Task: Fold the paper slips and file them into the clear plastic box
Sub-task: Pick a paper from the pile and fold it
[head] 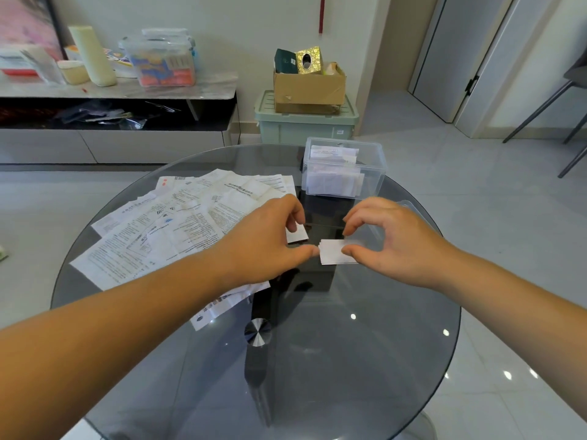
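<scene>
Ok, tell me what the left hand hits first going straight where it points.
Most likely the near wall of the clear plastic box; the left hand points forward-right at it, with only glass table between, though depth is unclear.

The left hand (266, 239) and its forearm cover part of the paper sheets (178, 223), whose print is too small to read, and its curled fingers hide the top of a white piece (298, 236), so whether this belongs to the folded slip (332, 253) cannot be told. The thumb of the right hand (394, 239) covers that slip's right end, hiding whether it is gripped or merely pressed. Slips inside the clear plastic box (344, 176) are hazy and uncountable; both forearms and the near rim of the desk (349, 360) are cut off by the frame edges.
</scene>
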`<state>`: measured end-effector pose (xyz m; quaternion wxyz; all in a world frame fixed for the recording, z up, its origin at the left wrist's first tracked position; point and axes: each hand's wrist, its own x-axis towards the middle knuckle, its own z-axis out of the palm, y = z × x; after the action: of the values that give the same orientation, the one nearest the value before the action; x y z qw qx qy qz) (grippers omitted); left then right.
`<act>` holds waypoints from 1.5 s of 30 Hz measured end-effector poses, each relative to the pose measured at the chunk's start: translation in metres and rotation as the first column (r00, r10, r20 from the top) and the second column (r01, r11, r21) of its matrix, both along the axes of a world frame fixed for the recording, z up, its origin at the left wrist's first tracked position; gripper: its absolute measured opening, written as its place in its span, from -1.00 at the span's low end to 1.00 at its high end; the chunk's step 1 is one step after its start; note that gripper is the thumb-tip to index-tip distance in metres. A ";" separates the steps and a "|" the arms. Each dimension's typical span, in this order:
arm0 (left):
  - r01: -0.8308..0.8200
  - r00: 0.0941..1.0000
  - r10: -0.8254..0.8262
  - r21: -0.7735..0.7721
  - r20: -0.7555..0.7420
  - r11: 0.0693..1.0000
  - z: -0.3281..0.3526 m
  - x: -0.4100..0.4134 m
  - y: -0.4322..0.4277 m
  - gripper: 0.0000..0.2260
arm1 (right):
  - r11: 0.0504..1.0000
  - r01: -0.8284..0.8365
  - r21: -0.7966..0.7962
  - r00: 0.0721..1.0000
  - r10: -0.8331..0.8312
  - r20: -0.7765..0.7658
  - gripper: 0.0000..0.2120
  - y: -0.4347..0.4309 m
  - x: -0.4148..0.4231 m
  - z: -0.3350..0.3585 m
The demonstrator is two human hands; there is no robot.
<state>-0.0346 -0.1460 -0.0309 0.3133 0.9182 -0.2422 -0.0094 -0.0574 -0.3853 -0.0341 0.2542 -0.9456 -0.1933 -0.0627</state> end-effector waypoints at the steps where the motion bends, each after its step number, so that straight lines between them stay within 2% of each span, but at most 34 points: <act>1: -0.023 1.000 0.023 -0.004 -0.007 1.000 0.004 -0.001 0.008 -0.72 | 1.000 -0.002 0.002 1.000 0.001 0.013 -0.87 0.002 -0.001 0.002; 6: -0.166 0.986 0.167 0.028 -0.024 0.986 0.022 -0.014 0.070 -0.92 | 0.998 -0.059 0.004 0.995 0.058 0.082 -0.95 0.030 -0.011 0.013; 10: -0.170 0.985 0.167 0.199 0.033 0.965 0.014 -0.034 0.118 -0.94 | 0.986 -0.167 -0.014 0.986 0.167 0.000 -0.96 0.067 -0.027 0.018; 13: -0.098 0.995 0.092 0.388 0.033 0.917 0.003 -0.054 0.134 -0.65 | 0.950 -0.275 -0.149 0.959 0.259 -0.117 -0.80 0.098 -0.039 0.015; 16: -0.038 0.999 0.036 0.458 0.013 0.888 -0.004 -0.065 0.134 -0.44 | 0.946 -0.285 -0.156 0.951 0.258 -0.172 -0.72 0.116 -0.046 0.010; 21: -0.020 0.998 -0.011 0.432 0.068 0.902 -0.005 -0.070 0.136 -0.50 | 0.972 -0.204 -0.119 0.957 0.172 -0.234 -0.74 0.128 -0.051 0.008; 24: -0.010 1.000 0.014 0.352 -0.008 0.936 -0.002 -0.069 0.133 -0.52 | 0.985 -0.157 -0.072 0.951 0.131 -0.281 -0.73 0.128 -0.053 0.004; 29: 0.022 0.998 -0.011 0.197 -0.056 0.980 0.002 -0.066 0.129 -0.84 | 0.995 -0.102 -0.015 0.961 0.094 -0.261 -0.61 0.125 -0.054 0.000; 32: 0.019 1.000 -0.020 0.063 0.012 0.998 0.006 -0.069 0.124 -0.91 | 0.995 -0.089 0.043 0.979 0.095 -0.180 -0.64 0.121 -0.055 0.003; 35: 0.114 0.981 -0.106 -0.043 0.165 0.993 0.009 -0.071 0.115 -0.86 | 0.988 -0.076 0.134 0.990 0.090 -0.106 -0.83 0.115 -0.058 0.010; 36: 0.152 0.962 -0.140 -0.033 0.234 0.988 0.010 -0.071 0.112 -0.84 | 0.984 -0.080 0.160 0.992 0.095 -0.089 -0.89 0.112 -0.059 0.013; 38: 0.194 0.896 -0.201 0.060 0.396 0.979 0.008 -0.072 0.105 -0.84 | 0.981 -0.105 0.163 0.993 0.114 -0.045 -0.85 0.103 -0.064 0.017; 40: 0.193 0.811 -0.269 0.196 0.520 0.961 0.002 -0.073 0.095 -0.89 | 0.982 -0.170 0.084 0.985 0.169 0.011 -0.84 0.093 -0.071 0.016; 42: 0.201 0.787 -0.322 0.275 0.526 0.940 -0.005 -0.075 0.086 -0.97 | 0.971 -0.235 -0.034 0.971 0.236 0.043 -0.90 0.085 -0.078 0.012; 45: 0.246 0.862 -0.337 0.268 0.378 0.931 -0.013 -0.080 0.073 -0.91 | 0.953 -0.270 -0.135 0.962 0.274 0.009 -0.94 0.077 -0.086 0.000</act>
<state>-0.1145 -0.0733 -0.0435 0.1500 0.8791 -0.4378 0.1143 -0.1434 -0.3085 -0.0342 0.1942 -0.9238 -0.3288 -0.0274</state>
